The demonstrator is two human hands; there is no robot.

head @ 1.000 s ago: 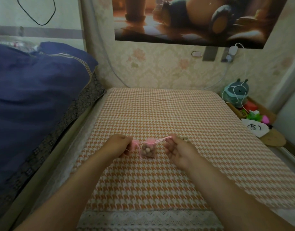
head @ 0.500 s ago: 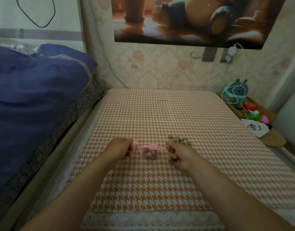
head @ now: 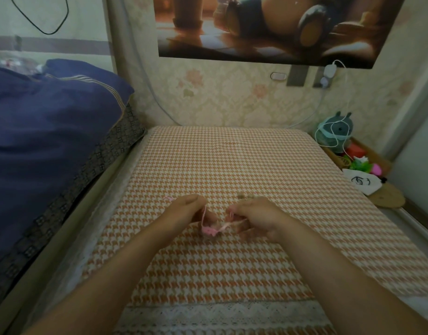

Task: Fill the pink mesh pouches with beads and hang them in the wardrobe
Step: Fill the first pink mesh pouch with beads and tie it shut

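A small pink mesh pouch (head: 209,230) lies low between my two hands on the orange houndstooth tablecloth (head: 232,165). My left hand (head: 186,211) pinches one pink drawstring that runs down to the pouch. My right hand (head: 256,216) pinches the other pink string at its fingertips. The beads inside the pouch are mostly hidden by my fingers. A few loose brown beads (head: 243,196) peek out just behind my right hand.
A bed with a dark blue quilt (head: 46,131) borders the table on the left. At the right edge stand a grey plush toy (head: 336,131), a white cloth bag (head: 361,183) and small coloured items. The wall with a poster is behind.
Both hands have come closer together and lower. The drawstrings, stretched out sideways before, now slacken and the pouch has sunk between my fingers.
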